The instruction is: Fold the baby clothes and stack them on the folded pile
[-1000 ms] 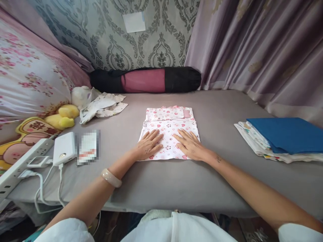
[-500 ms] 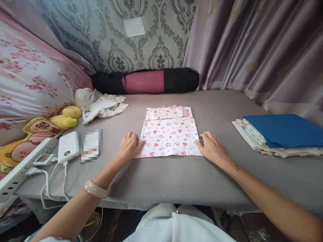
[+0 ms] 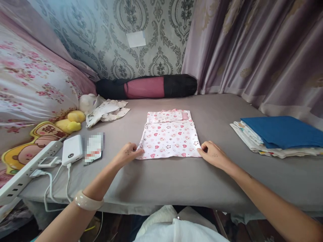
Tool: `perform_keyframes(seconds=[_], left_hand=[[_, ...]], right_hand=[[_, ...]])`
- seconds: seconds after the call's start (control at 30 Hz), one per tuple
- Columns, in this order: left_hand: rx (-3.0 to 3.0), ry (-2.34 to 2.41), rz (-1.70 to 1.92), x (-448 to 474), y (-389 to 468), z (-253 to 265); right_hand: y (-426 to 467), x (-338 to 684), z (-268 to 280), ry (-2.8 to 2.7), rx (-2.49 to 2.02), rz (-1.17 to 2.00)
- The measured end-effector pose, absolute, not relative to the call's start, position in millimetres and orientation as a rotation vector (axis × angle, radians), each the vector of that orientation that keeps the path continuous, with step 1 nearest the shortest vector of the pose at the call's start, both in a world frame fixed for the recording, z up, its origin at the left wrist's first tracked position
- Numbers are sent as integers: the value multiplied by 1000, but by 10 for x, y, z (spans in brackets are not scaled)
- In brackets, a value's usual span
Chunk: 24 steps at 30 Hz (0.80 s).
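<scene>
From where I stand, the folded printed cloth lies flat in the middle of the grey-covered bench, straight in front of the seated person, white with pink hearts and little flowers. Its far end is doubled over into a band, with a plain pink patch near the right of that band and a bit of pink frill showing just beyond it. The left hand is at the near left corner, its grip closed on the fabric, thumb on top and the fingers curled; a pale bangle sits on that forearm. The right hand mirrors it at the near right corner, its grip likewise pinching the edge. Between them the near hem runs almost straight along the bench. Well off to the right, a blue folded cloth rests on top of white patterned cloths. Over on the left, a white power bank with a cable plugged in lies beside a power strip, and just right of it is a small item too blurred to make out. Farther back on that side, a yellow plush toy and a crumpled pale cloth lie near each other, and a long black-and-pink roll stretches along the wall.
</scene>
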<state>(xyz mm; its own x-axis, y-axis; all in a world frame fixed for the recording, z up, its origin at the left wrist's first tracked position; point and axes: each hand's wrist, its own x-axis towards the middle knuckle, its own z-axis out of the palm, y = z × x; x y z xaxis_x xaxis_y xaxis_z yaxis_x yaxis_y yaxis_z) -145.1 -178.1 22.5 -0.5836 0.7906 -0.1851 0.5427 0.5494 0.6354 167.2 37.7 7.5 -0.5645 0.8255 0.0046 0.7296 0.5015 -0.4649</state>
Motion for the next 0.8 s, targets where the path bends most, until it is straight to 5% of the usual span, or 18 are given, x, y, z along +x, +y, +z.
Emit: perform_keyframes(seconds=[0.47, 0.8], left_hand=[[253, 1651, 1423, -1476, -1707, 580], [236, 1333, 1852, -1494, -1290, 618]], right_hand=[[390, 1621, 415, -1449, -1240, 1853], [551, 1290, 484, -1388, -958, 1762]])
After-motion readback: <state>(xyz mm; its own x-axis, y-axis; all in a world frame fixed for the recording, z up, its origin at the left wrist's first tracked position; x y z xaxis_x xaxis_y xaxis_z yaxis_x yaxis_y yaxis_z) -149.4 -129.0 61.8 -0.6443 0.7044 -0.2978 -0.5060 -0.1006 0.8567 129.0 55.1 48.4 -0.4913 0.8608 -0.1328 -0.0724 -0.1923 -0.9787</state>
